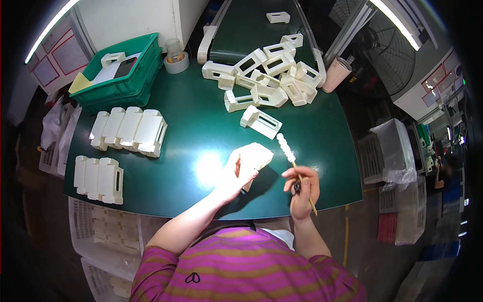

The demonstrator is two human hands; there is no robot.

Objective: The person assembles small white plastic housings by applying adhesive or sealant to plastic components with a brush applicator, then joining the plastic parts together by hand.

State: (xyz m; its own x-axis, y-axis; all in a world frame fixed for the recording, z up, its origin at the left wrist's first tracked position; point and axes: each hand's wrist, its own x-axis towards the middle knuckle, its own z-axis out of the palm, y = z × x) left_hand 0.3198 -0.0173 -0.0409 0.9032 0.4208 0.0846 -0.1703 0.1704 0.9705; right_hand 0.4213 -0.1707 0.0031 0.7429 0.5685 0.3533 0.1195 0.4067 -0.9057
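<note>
My left hand point(234, 177) is closed around a cream plastic housing point(257, 155), held above the front middle of the green table point(186, 171). To its right, my right hand point(305, 192) grips a thin wooden stick point(314, 205) whose upper end carries a lumpy white wrapping point(285, 147). A small dark thing point(297, 186) shows at the fingers of that hand; its kind is unclear. The white end points away from me, apart from the held housing. Just beyond it lies a loose cream housing point(261, 122) with an open slot.
Many similar housings point(264, 70) are heaped at the far side, before a green conveyor belt point(246, 25). Two rows of housings point(128, 131) stand at the left. Behind them are stacked green crates point(118, 93) and a tape roll point(176, 63). White baskets point(83, 216) stand below the table's left front.
</note>
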